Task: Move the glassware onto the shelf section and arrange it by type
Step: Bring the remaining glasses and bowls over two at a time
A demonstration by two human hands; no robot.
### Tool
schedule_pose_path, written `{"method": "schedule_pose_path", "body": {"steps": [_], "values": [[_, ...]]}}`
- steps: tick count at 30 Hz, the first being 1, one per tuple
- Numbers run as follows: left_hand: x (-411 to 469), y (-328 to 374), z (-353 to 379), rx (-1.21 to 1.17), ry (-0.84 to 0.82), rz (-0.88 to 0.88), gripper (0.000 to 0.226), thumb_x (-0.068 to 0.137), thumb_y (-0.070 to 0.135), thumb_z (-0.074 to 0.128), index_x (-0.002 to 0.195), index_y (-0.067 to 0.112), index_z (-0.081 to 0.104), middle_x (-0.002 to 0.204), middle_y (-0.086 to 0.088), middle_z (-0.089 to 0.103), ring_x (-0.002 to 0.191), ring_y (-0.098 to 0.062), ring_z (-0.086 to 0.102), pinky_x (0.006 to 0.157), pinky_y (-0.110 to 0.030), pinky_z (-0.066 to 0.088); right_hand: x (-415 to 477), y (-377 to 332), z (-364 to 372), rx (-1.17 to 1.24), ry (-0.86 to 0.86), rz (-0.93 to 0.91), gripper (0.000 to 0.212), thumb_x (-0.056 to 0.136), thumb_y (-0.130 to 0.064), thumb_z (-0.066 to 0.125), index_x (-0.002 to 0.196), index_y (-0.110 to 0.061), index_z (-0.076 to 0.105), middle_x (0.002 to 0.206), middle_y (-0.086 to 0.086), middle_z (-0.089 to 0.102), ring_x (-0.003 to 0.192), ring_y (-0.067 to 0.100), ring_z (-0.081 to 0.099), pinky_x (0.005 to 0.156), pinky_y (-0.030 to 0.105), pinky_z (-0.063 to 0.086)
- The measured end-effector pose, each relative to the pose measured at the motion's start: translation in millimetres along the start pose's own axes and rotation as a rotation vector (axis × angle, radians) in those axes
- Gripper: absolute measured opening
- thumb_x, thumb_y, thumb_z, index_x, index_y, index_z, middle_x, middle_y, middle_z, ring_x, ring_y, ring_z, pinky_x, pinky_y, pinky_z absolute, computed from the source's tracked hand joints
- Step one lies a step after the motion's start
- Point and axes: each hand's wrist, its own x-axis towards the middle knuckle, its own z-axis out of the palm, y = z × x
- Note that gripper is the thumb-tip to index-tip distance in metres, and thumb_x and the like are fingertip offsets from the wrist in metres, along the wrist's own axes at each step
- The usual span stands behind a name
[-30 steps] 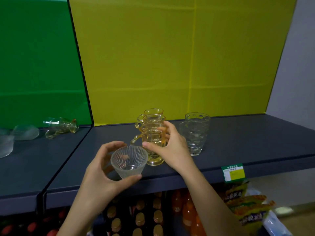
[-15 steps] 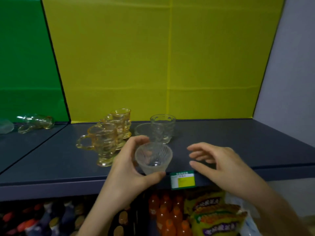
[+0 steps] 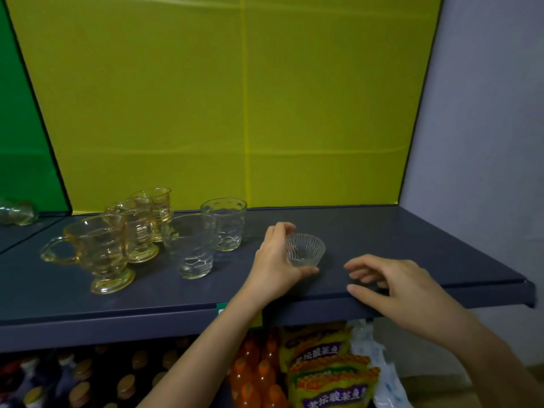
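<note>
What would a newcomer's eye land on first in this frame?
The bright yellow back panel fills the top. Below it, mid-shelf, the left hand holds a small ribbed bowl, with the open right hand at the front edge of the dark shelf. Left of them stand three amber mugs and two clear tumblers.

Small bowl (image 3: 306, 251): clear glass, fine ribs fanning from base to rim.
Front tumbler (image 3: 191, 250) and rear tumbler (image 3: 225, 225): clear, honeycomb relief; the rear one has oval dimples near its rim.
Footed mugs (image 3: 101, 253): amber tint, wavy embossing.
Shelf (image 3: 412, 245): plain dark slate blue.
Back panel (image 3: 235, 98): yellow-green.
Side panel (image 3: 17, 142): green.
Wall (image 3: 485, 113): pale grey.
Bottles (image 3: 256, 373): orange.
Packets (image 3: 329, 375): yellow and orange, with purple bands.
</note>
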Motion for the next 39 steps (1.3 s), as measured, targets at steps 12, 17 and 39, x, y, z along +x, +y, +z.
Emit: {"method": "schedule_pose_path", "body": {"steps": [12,17,39], "values": [[-10.9,10.1,-25.4,0.362,-0.012,0.042,0.07,0.075,0.051,0.063,0.132,0.018,0.038,0.134,0.001,0.046,0.125,-0.018,0.044,0.097,-0.036,0.041,11.5,-13.3,0.0,0.023,0.035,-0.102,0.03,0.082,-0.043,0.059,0.112,-0.04,0.057,0.101,-0.025,0.063,0.098,-0.003,0.059,0.088,0.032,0.052],[-54.0,11.9,-88.0,0.743,0.186,0.172,0.036,0.081,0.048,0.044,0.103,0.023,0.058,0.095,0.004,0.066,0.089,-0.02,0.065,0.059,-0.029,0.048,21.0,-60.0,11.6,0.045,0.048,-0.259,0.031,0.082,-0.044,0.058,0.113,-0.039,0.057,0.103,-0.025,0.062,0.098,-0.005,0.058,0.09,0.029,0.05],[-316.7,-147.4,-427.3,1.007,0.329,-0.365,0.045,0.078,0.051,0.033,0.096,0.022,0.062,0.087,0.006,0.068,0.081,-0.018,0.066,0.056,-0.03,0.051,12.8,-452.7,232.1,0.134,-0.185,-0.743,0.031,0.085,-0.045,0.054,0.115,-0.036,0.054,0.117,-0.018,0.061,0.109,0.012,0.058,0.087,0.032,0.047]]}}
